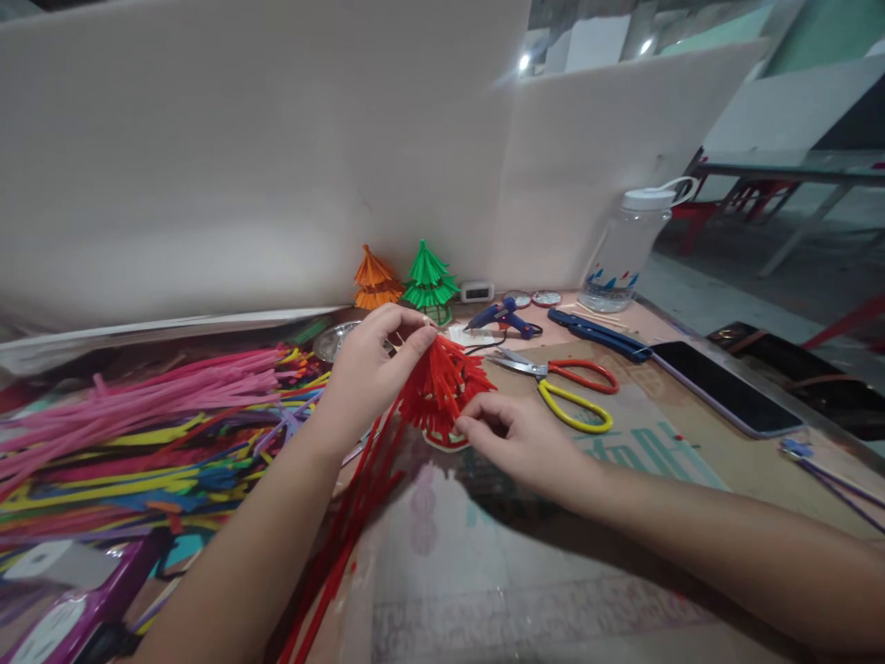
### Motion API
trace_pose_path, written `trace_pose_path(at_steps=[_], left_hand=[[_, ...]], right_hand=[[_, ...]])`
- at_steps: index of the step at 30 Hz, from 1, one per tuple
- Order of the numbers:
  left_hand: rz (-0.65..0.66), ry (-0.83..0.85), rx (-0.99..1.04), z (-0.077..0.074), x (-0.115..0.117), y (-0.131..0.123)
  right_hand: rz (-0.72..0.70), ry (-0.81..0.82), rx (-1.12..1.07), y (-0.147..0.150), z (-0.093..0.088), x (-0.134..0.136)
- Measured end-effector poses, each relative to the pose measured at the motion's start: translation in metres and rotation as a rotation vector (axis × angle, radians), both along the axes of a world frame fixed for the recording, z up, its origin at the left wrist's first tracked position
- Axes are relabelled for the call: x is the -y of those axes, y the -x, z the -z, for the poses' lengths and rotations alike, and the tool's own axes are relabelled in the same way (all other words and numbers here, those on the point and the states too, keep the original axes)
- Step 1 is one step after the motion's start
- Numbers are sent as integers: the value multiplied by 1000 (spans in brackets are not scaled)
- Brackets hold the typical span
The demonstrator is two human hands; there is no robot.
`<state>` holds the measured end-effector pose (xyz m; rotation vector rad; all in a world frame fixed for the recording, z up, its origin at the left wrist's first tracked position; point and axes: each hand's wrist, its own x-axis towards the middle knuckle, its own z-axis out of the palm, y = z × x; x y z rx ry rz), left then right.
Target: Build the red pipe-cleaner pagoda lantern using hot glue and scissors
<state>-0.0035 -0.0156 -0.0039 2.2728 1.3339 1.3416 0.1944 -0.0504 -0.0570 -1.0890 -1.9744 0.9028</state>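
A red tree-shaped craft of pipe cleaners stands on the table between my hands. My left hand pinches its top with thumb and fingers closed. My right hand is curled, its fingertips pinching the craft's lower right edge. Loose red pipe cleaners run from the craft toward me under my left forearm.
A heap of coloured pipe cleaners lies at the left. Orange and green finished trees stand at the back by a white board. Scissors, a blue glue gun, a phone and a water bottle lie at the right.
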Motion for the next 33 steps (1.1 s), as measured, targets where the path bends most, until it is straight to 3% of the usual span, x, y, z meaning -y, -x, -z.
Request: trace_pose_path(at_steps=[11,17,23,33], left_hand=[[4,8,-3,-1,-1,1],[69,83,-194,-9,11,5],[-11,25,-364,-2,19,-6],[8,-11,-365,0,17,-8]], right_hand=[[58,13,47,0,3,-8],[29,46,57,0,0,-10],[17,84,54,0,-1,-10],[17,79,40,1,2,-12]])
